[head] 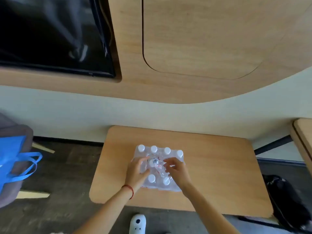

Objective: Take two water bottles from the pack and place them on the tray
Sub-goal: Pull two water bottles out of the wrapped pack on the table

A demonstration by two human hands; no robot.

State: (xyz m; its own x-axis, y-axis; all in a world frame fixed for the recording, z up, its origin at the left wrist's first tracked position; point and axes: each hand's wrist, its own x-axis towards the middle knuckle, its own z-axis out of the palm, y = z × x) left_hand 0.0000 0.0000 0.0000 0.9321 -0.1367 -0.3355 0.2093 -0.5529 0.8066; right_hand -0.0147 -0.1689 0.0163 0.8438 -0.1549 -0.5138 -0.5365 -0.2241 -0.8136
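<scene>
One pack [157, 168] of water bottles, shrink-wrapped in clear plastic, sits on the wooden tabletop [219, 174], a little left of centre and nearer the front edge than the back. White caps visible: four along the far row, one in the middle between the hands, two in the near row; seven counted, the rest hidden under hands or blurred by the wrap.

Two hands over the pack. Left hand [137, 173]: fingers spread and curled onto the wrap at the pack's left side, touching it; a red string sits on that wrist. Right hand [175, 170]: fingers bent, tips drawn close on the wrap near the pack's centre, seemingly pinching plastic; cannot tell if a bottle itself is gripped. All bottles look to be inside the wrap.

Tabletop: rounded corners, back edge close to the pale wall. Bare wood on every side of the pack, widest to the right, a narrower strip at the front.

Off the tabletop: one blue bag [13, 164] on a grey seat at far left; one black bag [287, 200] beside the right edge; one white shoe [138, 223] on the floor below the front edge; one dark screen [54, 34] set in the wood panel above.
</scene>
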